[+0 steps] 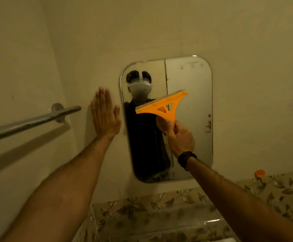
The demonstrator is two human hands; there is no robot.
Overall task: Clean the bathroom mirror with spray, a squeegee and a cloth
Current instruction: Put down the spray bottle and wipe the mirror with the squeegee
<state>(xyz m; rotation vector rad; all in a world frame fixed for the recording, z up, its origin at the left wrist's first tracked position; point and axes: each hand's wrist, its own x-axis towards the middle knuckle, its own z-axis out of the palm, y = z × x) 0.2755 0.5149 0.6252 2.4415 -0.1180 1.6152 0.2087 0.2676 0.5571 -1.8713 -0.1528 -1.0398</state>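
The right hand [178,135] grips the orange squeegee [161,105] (blade tilted) against the mirror [191,95]; the left hand [105,116], fingers straight, presses the wall [89,41].

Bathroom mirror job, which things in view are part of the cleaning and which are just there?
Part of the job:
- mirror on the wall
- orange squeegee, blade against the glass
- right hand, holding the squeegee's grip
- left hand, flat on the wall beside the mirror

Just there:
- metal towel bar
- small orange object on the leaf-patterned tiles
- black wristband
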